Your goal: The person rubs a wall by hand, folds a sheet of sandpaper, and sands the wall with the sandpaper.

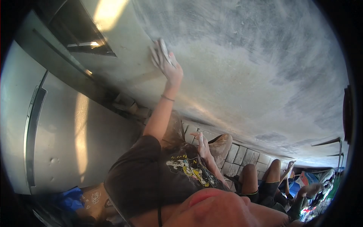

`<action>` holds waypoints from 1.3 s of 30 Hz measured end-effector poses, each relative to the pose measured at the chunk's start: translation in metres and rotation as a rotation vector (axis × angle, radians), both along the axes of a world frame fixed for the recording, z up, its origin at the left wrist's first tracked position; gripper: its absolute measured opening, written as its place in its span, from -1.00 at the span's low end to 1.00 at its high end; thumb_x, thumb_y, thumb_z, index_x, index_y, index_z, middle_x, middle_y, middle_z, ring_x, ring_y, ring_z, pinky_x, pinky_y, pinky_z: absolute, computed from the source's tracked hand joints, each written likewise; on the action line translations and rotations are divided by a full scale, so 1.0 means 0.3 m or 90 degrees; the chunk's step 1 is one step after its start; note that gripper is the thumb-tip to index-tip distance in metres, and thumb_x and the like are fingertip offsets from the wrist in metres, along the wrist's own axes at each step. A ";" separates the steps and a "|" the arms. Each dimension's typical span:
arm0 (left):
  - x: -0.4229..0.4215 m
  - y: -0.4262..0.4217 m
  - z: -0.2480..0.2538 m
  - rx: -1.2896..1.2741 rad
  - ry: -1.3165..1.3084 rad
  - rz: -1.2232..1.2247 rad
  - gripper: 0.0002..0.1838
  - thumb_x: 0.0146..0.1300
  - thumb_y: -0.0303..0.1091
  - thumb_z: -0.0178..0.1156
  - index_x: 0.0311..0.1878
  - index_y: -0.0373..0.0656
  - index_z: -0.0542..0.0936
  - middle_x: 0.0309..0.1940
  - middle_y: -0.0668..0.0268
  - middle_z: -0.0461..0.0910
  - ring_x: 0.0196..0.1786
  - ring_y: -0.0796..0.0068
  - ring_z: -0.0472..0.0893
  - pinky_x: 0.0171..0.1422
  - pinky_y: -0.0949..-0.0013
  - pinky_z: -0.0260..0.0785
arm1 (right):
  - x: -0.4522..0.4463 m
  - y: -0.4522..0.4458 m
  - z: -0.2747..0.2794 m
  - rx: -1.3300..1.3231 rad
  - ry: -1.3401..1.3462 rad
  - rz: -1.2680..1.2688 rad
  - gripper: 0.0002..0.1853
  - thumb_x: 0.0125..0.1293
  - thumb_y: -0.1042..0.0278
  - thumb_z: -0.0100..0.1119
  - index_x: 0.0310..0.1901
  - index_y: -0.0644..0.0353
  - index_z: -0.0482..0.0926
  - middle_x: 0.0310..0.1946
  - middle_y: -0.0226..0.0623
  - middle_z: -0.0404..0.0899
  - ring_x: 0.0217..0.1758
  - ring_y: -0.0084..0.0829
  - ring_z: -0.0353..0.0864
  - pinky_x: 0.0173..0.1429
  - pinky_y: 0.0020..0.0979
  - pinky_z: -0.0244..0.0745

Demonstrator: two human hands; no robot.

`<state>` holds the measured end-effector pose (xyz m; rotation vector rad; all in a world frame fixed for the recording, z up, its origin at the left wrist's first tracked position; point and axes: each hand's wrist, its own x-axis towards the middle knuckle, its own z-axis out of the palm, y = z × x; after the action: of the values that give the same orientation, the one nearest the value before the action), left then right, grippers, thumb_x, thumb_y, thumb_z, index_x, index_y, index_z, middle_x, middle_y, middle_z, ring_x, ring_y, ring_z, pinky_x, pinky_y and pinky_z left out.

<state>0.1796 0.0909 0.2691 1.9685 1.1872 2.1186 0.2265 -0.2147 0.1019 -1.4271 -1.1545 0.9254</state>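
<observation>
My left hand [166, 62] is raised to a large pale panel [234, 75] with cloudy grey patches. Its fingers are stretched out, dusted white, near or against the surface; anything under them is hidden. A thin dark band circles that wrist. Lower down, in front of my dark printed shirt [187, 166], my right hand [204, 145] has its whitened fingers extended and shows nothing in them. Close to it is a knee in brown trousers [223, 145].
Paving blocks [242, 155] run along the foot of the panel. On the left stands a dented silvery metal panel [98, 140]. To the right are another person's bent knees [261, 176] and a hand [290, 165]. A blue bag [72, 198] lies at lower left.
</observation>
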 end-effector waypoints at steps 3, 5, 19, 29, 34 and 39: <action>0.013 -0.068 -0.127 -0.035 0.030 -0.037 -0.37 0.61 -0.03 -0.34 0.54 -0.25 0.21 0.56 -0.02 0.12 0.63 -0.21 -0.09 0.61 -0.24 -0.33 | -0.004 0.000 0.009 -0.015 0.011 -0.009 -0.28 0.65 -0.03 -0.57 0.01 0.37 0.63 0.00 0.07 0.64 0.18 -0.02 0.57 0.36 -0.19 0.33; 0.014 -0.097 -0.140 -0.083 0.096 -0.025 -0.38 0.61 -0.04 -0.33 0.54 -0.26 0.21 0.58 0.00 0.08 0.64 -0.20 -0.14 0.61 -0.24 -0.36 | -0.007 0.003 0.019 -0.010 -0.012 0.004 -0.28 0.65 -0.03 -0.57 0.01 0.38 0.62 0.00 0.07 0.64 0.17 -0.01 0.57 0.35 -0.20 0.33; 0.048 -0.090 -0.172 -0.024 0.012 -0.076 -0.39 0.61 -0.09 -0.33 0.53 -0.32 0.19 0.58 -0.02 0.07 0.64 -0.21 -0.13 0.62 -0.22 -0.34 | 0.011 -0.007 0.029 0.008 -0.003 -0.013 -0.30 0.66 -0.03 -0.55 0.00 0.37 0.63 0.00 0.05 0.64 0.17 -0.06 0.58 0.34 -0.18 0.35; -0.019 0.000 0.136 0.020 0.024 0.003 -0.37 0.62 -0.05 -0.34 0.51 -0.35 0.22 0.56 -0.01 0.12 0.63 -0.21 -0.10 0.62 -0.21 -0.34 | 0.025 -0.046 -0.028 -0.020 0.003 0.002 -0.22 0.63 -0.11 -0.68 0.09 0.34 0.58 0.06 0.03 0.61 0.18 -0.05 0.53 0.35 -0.12 0.35; 0.052 -0.076 -0.167 0.012 0.028 -0.065 -0.45 0.61 -0.17 -0.26 0.49 -0.32 0.29 0.52 0.00 0.22 0.61 -0.19 -0.02 0.62 -0.15 -0.33 | 0.013 -0.024 -0.008 0.011 0.024 -0.036 -0.31 0.66 -0.01 -0.52 -0.01 0.41 0.61 -0.03 0.07 0.63 0.13 -0.03 0.58 0.32 -0.21 0.34; -0.026 -0.065 -0.097 0.009 0.139 -0.006 -0.47 0.60 -0.22 -0.25 0.48 -0.30 0.32 0.53 0.04 0.23 0.61 -0.19 0.00 0.61 -0.13 -0.28 | 0.008 -0.028 -0.009 0.007 0.021 -0.013 -0.30 0.66 -0.03 -0.52 -0.01 0.40 0.62 -0.02 0.08 0.63 0.14 -0.02 0.57 0.33 -0.21 0.34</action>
<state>0.1718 0.0714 0.2401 2.2540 1.1913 1.9525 0.2290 -0.2231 0.0993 -1.4079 -1.1174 0.9232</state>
